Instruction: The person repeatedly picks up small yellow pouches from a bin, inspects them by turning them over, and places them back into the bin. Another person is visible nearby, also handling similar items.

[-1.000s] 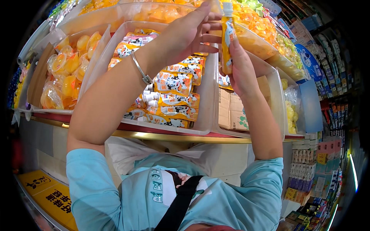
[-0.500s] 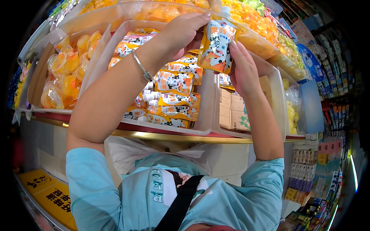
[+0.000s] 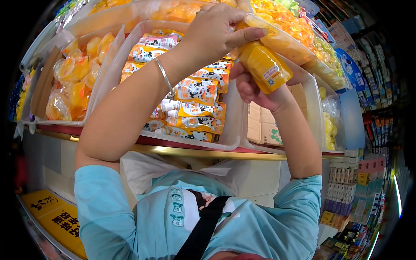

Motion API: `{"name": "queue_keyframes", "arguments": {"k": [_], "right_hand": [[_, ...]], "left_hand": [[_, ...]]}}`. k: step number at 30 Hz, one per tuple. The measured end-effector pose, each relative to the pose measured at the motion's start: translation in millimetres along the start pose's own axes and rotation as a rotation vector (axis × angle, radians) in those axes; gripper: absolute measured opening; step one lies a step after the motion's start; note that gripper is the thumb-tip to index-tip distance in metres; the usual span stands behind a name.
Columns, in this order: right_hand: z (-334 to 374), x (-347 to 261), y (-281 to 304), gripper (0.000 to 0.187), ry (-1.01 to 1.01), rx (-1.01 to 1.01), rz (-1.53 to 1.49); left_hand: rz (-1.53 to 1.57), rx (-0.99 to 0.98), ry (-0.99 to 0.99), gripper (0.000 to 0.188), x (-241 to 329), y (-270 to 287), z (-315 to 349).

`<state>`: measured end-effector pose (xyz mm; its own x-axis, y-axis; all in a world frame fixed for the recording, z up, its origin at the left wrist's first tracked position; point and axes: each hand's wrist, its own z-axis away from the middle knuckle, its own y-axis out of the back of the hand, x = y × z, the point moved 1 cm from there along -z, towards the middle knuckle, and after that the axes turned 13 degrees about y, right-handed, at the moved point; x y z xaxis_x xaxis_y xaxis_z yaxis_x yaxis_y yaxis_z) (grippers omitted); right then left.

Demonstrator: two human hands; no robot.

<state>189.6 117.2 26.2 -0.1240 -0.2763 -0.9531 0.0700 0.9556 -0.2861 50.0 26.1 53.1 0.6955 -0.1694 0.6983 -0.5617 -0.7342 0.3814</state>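
Note:
An orange jelly pouch [image 3: 265,67] hangs tilted in my left hand [image 3: 216,32], its plain back with a small white label facing up. My left thumb presses across its spout end, and the other fingers are partly hidden behind. Just under the pouch is my right hand [image 3: 260,93], fingers loosely bent and apart, nothing visible in them; the pouch covers its thumb side. Whether the right hand touches the pouch I cannot tell. Below my left forearm, similar cartoon-printed pouches [image 3: 197,91] lie in rows in a clear plastic bin [image 3: 234,125].
To the left, another bin holds round orange jelly cups [image 3: 78,97]. A bin at the right contains folded brown cardboard [image 3: 260,121]. Heaped orange sweets [image 3: 284,24] fill the raised back bins. A gold-edged counter rim [image 3: 190,151] runs before my body; stocked shelves stand far right.
The pouch has turned over from its printed cartoon front to its orange back and shifted right. My right hand has let go of its side and dropped below it.

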Motion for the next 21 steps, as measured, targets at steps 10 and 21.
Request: {"name": "queue_keyframes", "arguments": {"k": [10,21], "right_hand": [[-3,13,-1,0.053,0.003,-0.123,-0.040],[-3,11,-5,0.050,-0.017,-0.080,-0.038]], "left_hand": [[-0.284,0.006,-0.090,0.047,4,4,1],[-0.234,-0.009,-0.126,0.047,8,7,1]]}}
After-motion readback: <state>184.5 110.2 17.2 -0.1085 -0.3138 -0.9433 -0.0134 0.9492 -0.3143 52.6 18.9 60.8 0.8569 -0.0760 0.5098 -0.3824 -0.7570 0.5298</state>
